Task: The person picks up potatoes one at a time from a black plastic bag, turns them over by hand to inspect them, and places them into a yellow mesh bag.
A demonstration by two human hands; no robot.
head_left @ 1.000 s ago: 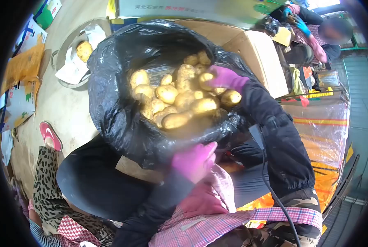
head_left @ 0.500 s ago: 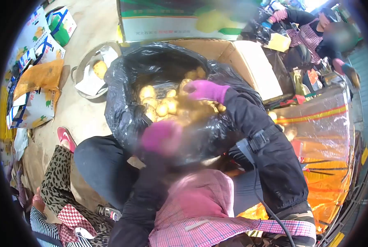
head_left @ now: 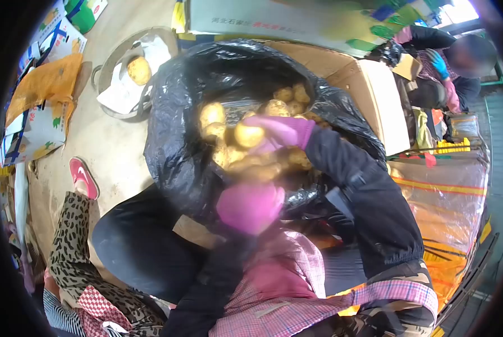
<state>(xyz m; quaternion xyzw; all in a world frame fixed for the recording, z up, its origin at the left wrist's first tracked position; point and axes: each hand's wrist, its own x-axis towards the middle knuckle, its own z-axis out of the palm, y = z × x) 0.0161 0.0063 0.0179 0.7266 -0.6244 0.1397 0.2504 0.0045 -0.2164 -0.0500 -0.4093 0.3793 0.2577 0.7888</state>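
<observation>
My right hand (head_left: 282,132), in a pink-purple glove, reaches over an open black plastic bag (head_left: 175,126) with its fingers closed on a yellow potato (head_left: 249,135). My left hand (head_left: 251,208), gloved in the same colour, is smeared by motion at the near side of the bag, and its fingers do not show clearly. Just beyond it are blurred potatoes (head_left: 257,169). More loose potatoes (head_left: 212,115) lie inside the bag, some of them hidden under my right hand and sleeve.
The bag lines a cardboard box (head_left: 378,106). To the left, a round pan (head_left: 106,84) holds paper and one large potato (head_left: 139,71). Clear and orange sacks (head_left: 442,196) lie at right. One person (head_left: 451,70) sits at upper right; another's patterned leg (head_left: 69,241) extends at lower left.
The view has shifted. My left hand has moved right along the near side of the bag. My right hand now shows a potato in its fingers, lifted above the others.
</observation>
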